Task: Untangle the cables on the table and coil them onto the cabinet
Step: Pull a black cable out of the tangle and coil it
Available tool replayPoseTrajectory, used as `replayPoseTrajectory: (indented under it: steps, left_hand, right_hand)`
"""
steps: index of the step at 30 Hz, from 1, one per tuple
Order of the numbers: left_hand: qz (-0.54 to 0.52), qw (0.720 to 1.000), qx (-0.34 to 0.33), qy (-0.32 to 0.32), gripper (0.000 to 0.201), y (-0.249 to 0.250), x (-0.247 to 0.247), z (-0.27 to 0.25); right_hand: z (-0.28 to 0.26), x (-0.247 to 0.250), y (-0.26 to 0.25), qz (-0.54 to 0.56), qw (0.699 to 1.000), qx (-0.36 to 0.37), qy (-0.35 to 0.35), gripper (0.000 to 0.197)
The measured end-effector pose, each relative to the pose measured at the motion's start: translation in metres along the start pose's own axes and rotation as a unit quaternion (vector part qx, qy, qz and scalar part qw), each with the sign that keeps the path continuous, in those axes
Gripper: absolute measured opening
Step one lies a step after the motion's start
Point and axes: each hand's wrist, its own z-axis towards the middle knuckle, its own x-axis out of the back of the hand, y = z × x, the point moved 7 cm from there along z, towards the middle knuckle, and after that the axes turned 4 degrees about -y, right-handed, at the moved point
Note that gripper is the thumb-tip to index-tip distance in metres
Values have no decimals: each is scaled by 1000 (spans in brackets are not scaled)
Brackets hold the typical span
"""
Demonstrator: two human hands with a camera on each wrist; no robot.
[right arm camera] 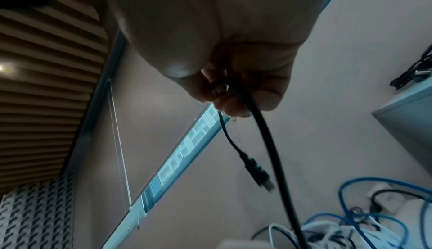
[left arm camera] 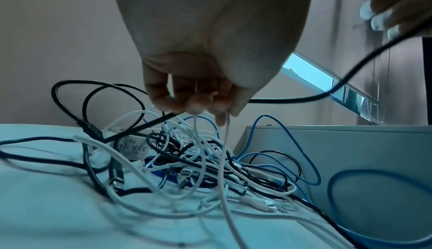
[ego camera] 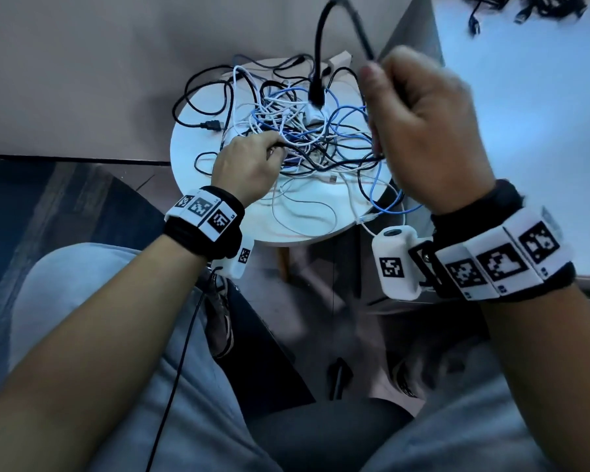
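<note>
Right hand [ego camera: 426,131] clamped on thick black cable [ego camera: 319,39], raised; left hand [ego camera: 249,165] pinching tangled cables [ego camera: 304,131] on round white counter [ego camera: 307,229]; strands overhanging edge.

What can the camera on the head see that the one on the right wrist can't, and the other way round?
Only the head view shows the left hand down in the tangle of cables, the whole round white table, and the marker bands on both wrists.

Only the right wrist view shows the slatted ceiling and the cable running out from between the curled fingers.

Both show the right hand gripping a thick black cable whose plug dangles free, and blue cables in the tangle.
</note>
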Motion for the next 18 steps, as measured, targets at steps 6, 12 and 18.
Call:
replayPoseTrajectory:
  steps: [6, 12, 18]
  left_hand:
    - [-99, 987, -37, 119, 22, 8, 21, -1]
    - [-174, 968, -105, 147, 20, 29, 21, -15]
    - [-218, 955, -182, 83, 19, 48, 13, -25]
  right_hand:
    - [-9, -33, 30, -3, 995, -80, -53, 39]
    - [-16, -55, 37, 5, 996, -57, -62, 20]
    - [-24, -69, 40, -42, 995, -17, -85, 42]
